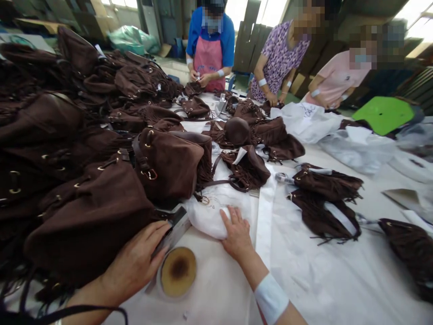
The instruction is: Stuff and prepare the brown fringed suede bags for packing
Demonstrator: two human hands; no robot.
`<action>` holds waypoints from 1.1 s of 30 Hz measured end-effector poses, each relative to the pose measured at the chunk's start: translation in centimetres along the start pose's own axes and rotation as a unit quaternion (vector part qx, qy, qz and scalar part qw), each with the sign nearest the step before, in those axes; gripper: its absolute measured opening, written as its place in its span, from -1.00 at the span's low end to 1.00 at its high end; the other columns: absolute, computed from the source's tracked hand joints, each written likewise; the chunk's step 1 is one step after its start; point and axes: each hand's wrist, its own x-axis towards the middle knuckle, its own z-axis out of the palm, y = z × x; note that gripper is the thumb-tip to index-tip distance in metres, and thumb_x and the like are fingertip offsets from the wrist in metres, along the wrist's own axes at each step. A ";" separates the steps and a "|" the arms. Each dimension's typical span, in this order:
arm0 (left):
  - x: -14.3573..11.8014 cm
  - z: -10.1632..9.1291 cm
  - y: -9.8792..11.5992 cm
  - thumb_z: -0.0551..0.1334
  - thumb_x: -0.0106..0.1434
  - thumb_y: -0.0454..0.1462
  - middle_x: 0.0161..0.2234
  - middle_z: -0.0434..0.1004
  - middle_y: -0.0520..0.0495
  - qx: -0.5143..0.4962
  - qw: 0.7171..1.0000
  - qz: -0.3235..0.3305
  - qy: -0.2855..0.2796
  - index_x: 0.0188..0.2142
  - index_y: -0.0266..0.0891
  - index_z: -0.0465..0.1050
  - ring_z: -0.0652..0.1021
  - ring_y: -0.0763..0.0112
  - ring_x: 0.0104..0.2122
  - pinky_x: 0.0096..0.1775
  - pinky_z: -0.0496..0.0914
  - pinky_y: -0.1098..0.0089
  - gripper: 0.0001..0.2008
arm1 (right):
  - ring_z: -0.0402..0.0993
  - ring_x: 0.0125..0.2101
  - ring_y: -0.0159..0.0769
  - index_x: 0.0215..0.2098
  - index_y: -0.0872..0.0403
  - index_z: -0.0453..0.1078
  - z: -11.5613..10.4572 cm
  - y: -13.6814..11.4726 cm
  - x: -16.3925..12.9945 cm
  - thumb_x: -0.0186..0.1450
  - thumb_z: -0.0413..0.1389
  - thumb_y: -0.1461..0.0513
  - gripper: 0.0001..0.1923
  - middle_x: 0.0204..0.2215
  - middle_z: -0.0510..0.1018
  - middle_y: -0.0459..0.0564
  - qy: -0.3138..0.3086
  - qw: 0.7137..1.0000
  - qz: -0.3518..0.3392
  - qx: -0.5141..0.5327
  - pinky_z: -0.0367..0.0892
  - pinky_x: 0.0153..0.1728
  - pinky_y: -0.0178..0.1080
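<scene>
My left hand (140, 253) is closed along the side of a grey box-like object with a dark top end (179, 225), whose exact kind I cannot make out. A round dish with a yellow pad, dark in the middle (178, 272), lies just beside it. My right hand (237, 231) rests with fingers apart on a white, puffy plastic-like bundle (206, 216). Two large dark brown drawstring bags, one (91, 212) nearest my left hand and another (169, 167) behind it, stand with metal eyelets. A smaller fringed brown bag (248, 167) lies behind the white bundle.
Brown bags (131, 76) are heaped at the left and back. Small fringed bags (324, 214) lie on the white-covered table (304, 280) at the right. Clear plastic bags (304, 119) and a green seat-like panel (382, 115) sit further back. Three co-workers (211, 49) stand across the table.
</scene>
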 end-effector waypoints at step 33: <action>3.3 -4.2 -13.7 0.26 0.17 -0.01 -0.03 0.64 -0.19 -0.136 0.990 0.006 -0.031 0.30 -0.25 0.24 0.62 0.13 -0.04 -0.01 0.48 0.27 -0.25 | 0.58 -0.08 -0.08 0.03 0.12 0.49 1.8 -10.0 -6.2 0.26 0.14 0.12 -0.59 -0.05 0.63 0.15 0.110 0.947 0.016 0.303 0.45 0.04 0.01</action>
